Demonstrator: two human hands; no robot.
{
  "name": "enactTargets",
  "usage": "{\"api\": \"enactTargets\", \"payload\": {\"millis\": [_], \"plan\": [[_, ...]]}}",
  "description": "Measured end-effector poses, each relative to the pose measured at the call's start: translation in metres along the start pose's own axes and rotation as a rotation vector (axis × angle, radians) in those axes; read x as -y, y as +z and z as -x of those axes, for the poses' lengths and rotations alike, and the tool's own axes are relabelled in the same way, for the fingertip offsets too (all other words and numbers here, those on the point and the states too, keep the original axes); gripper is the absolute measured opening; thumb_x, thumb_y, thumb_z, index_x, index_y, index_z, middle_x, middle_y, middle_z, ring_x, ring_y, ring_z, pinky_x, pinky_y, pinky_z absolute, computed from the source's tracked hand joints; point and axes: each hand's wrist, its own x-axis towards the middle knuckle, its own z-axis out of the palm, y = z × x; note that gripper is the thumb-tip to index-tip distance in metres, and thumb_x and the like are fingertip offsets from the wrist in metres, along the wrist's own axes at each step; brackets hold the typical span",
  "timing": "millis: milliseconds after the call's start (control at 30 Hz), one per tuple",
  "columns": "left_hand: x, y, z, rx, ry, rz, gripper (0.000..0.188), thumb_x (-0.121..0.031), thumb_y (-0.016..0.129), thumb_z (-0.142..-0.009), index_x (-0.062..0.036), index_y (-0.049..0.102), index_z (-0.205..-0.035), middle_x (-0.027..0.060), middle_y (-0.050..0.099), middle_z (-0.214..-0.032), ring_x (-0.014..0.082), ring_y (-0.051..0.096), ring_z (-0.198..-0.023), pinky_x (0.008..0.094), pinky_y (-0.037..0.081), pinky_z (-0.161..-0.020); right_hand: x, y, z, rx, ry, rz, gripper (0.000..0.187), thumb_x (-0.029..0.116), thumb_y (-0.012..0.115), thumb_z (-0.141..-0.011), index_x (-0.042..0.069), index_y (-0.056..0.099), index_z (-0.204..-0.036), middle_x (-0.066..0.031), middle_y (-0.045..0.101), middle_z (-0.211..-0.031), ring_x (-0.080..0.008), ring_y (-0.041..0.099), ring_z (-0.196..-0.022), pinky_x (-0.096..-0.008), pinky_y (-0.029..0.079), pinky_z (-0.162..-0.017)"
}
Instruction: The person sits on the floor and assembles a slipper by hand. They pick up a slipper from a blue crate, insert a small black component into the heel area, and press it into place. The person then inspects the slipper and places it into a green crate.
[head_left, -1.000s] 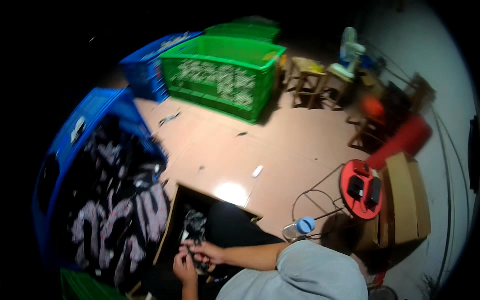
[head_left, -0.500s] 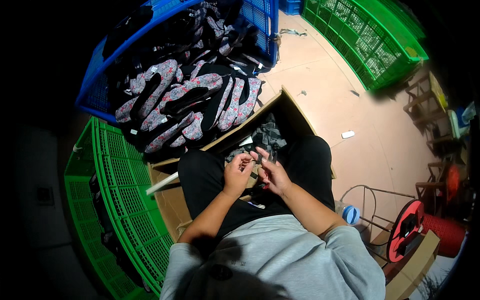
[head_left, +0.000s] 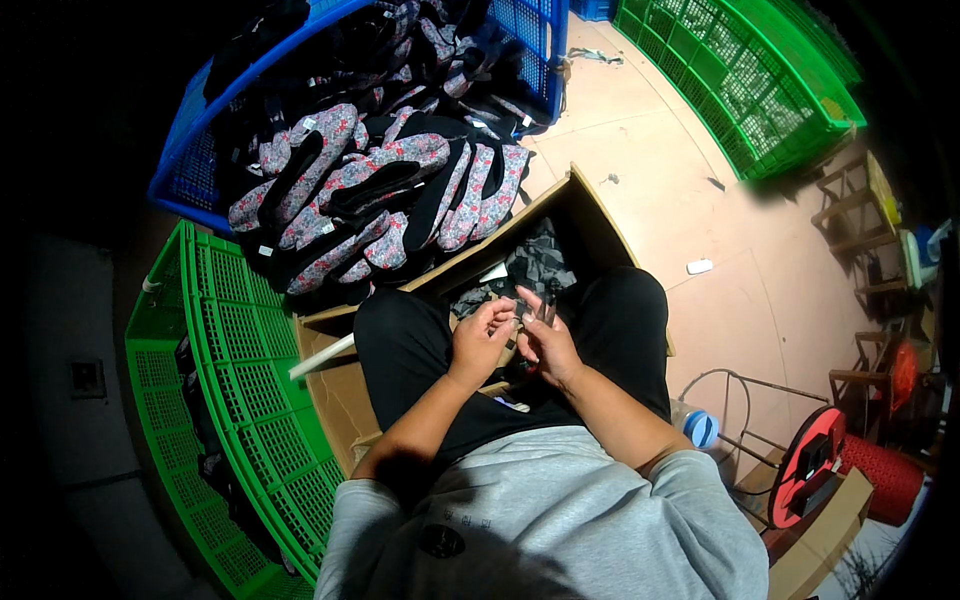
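The blue crate point(head_left: 540, 75) holds a heap of floral pieces point(head_left: 415, 155) reaching toward the box's far left edge; whether these are finished cannot be told. The box point(head_left: 590, 225), at the knees point(head_left: 632, 310), has grey patterned cloth point(head_left: 540, 255) lying loose toward its far corner, seemingly left for later. The left hand point(head_left: 480, 340) pinches narrow on a small dark piece point(head_left: 519, 309) above the box; the right hand point(head_left: 552, 345) faces it, fingers partly spread, and whether it grips I cannot tell. That piece looks half handled, not yet set down. The hands cover much of it, the knees hide the box's near side, and the crate's far end is cut off.
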Motion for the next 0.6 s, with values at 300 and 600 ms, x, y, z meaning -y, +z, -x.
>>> {"api": "enactTargets", "payload": {"millis": [300,600], "plan": [[-0.001,-0.001,0.000,0.002,-0.001,0.003,0.018,0.000,0.064,-0.087,0.0025,0.067,-0.104,0.0077,0.069,-0.098,0.0115,0.064,-0.084,0.0242,0.051,-0.076,-0.001,0.004,0.000,-0.030,-0.084,0.163,0.058,0.016,0.051,-0.096,0.008,0.030,-0.149,-0.0064,0.062,-0.107,-0.0088,0.053,-0.057,-0.0194,0.040,-0.051],[-0.002,-0.004,0.000,0.006,-0.129,0.011,0.016,-0.002,0.066,-0.086,0.0033,0.070,-0.100,0.0093,0.071,-0.091,0.0112,0.065,-0.080,0.0239,0.051,-0.073,-0.014,0.000,-0.005,0.022,-0.218,0.256,0.051,0.013,0.045,-0.100,0.006,0.031,-0.149,-0.0064,0.059,-0.123,-0.0074,0.053,-0.063,-0.0203,0.044,-0.058]]}}
